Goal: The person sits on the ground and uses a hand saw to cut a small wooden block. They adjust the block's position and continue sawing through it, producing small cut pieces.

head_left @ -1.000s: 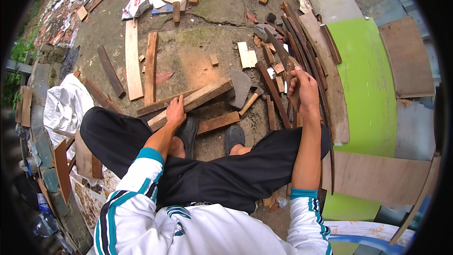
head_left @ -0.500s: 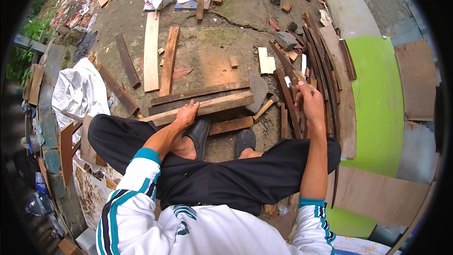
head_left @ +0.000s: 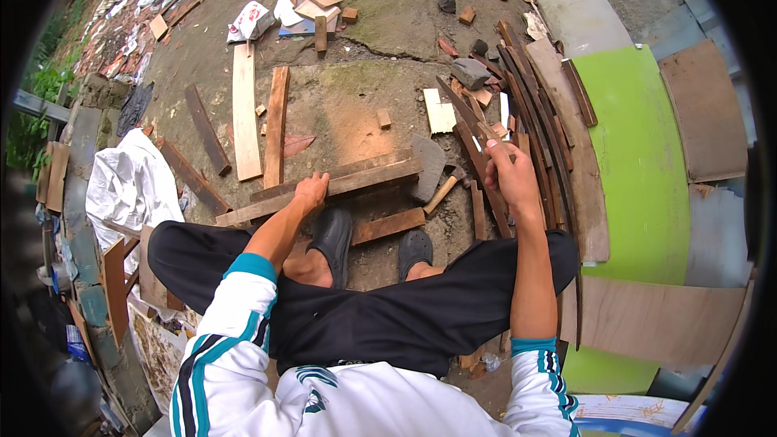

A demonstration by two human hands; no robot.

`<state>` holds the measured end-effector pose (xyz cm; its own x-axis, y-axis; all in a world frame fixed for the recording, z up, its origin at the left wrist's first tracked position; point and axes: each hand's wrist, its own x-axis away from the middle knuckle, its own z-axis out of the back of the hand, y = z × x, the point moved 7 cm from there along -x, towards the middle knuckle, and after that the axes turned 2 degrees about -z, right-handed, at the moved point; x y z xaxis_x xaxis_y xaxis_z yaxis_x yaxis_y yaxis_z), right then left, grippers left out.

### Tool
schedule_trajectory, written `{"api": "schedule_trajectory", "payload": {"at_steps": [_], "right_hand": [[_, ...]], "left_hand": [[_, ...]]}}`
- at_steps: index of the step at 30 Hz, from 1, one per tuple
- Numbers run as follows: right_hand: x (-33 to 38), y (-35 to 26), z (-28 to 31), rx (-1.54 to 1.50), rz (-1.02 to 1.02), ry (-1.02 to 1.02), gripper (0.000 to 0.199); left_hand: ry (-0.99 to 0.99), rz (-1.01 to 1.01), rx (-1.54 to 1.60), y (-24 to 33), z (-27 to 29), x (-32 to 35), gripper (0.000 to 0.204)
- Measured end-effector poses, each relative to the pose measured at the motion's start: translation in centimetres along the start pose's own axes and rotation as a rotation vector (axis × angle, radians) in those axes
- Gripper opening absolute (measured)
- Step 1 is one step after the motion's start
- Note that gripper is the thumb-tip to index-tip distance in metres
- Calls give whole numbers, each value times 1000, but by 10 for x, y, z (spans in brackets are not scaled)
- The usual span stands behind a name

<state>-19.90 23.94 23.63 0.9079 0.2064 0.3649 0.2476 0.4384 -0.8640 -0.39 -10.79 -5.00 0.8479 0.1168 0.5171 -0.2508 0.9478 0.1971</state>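
My left hand is closed over the top of a long wooden beam, which lies crosswise in front of my feet. Close behind that beam runs a second, darker plank. My right hand is closed around the light wooden handle of what looks like a hand saw. Its dark, tapering blade points away and to the left, over a pile of wood strips, apart from the beam. A hammer with a wooden handle lies between the beam's right end and the pile.
Dark wood strips are heaped on the right, beside a green panel. A pale plank and a brown plank lie ahead. A white sack is at left. A short plank lies near my shoes.
The view has shifted slightly. My left hand and the beam have moved a little away from me, closer to the darker plank. My right hand keeps its hold on the saw over the strips.
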Motion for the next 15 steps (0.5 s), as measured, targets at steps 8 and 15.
{"api": "schedule_trajectory", "payload": {"at_steps": [8,15], "right_hand": [[0,-16,2,-9,29,29,52],[-1,-17,-3,-47,29,-19,85]], "left_hand": [[137,20,-110,7,-1,10,64],[300,53,-186,-8,12,13,75]]}}
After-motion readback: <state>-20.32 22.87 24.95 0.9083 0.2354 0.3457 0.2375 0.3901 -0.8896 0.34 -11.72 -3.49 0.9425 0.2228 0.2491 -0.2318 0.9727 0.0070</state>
